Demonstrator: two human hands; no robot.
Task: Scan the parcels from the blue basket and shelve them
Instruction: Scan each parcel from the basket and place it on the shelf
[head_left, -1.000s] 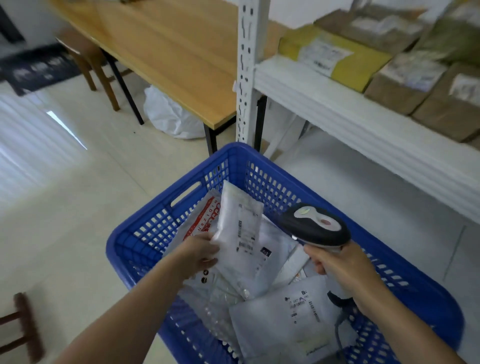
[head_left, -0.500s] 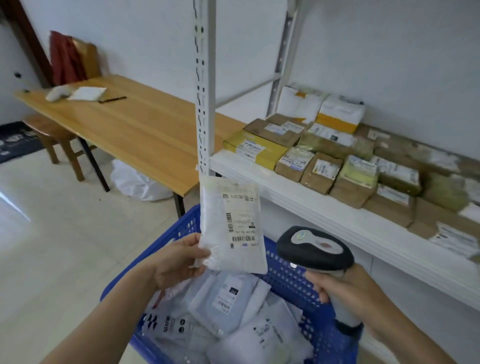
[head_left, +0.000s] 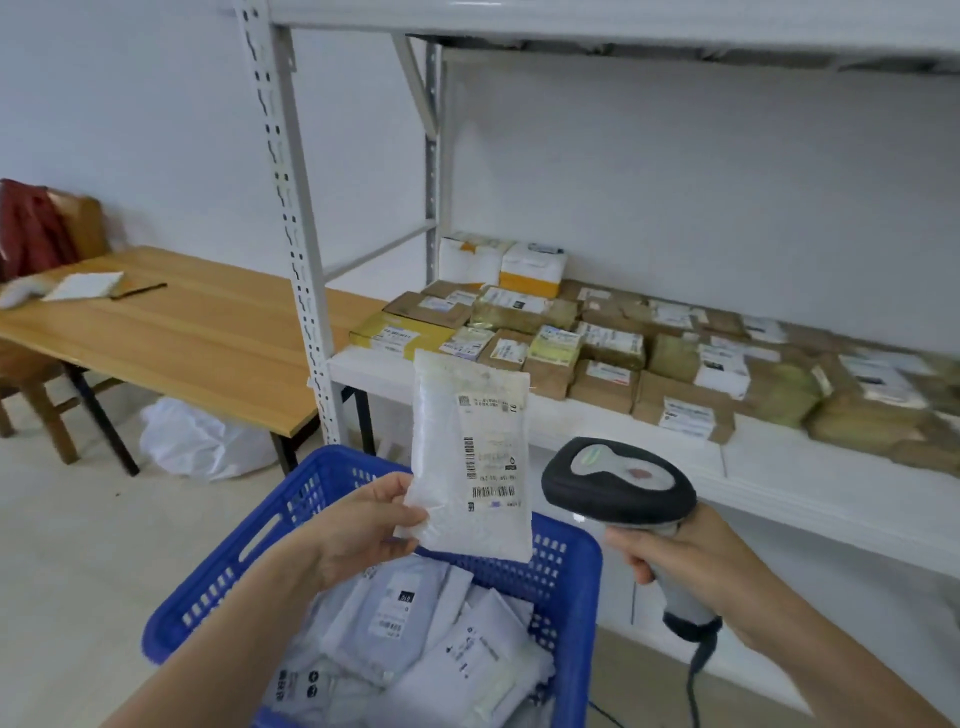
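My left hand pinches the lower left edge of a white bubble-wrap parcel, held upright above the blue basket with its barcode label facing me. To its right, my right hand grips the handle of a black and grey barcode scanner, whose head sits level with the parcel's lower half and a short gap away. Several white mailer bags lie piled in the basket. The white shelf behind carries several brown and yellow boxed parcels.
A white metal shelf upright rises just behind the basket. At the left stand a wooden table with papers, a chair, and a white bag on the floor under the table. The scanner cable hangs down.
My left hand lifted the white parcel out of the basket and raised it upright. The scanner stayed beside it at the right, and my view tilted up toward the shelf.
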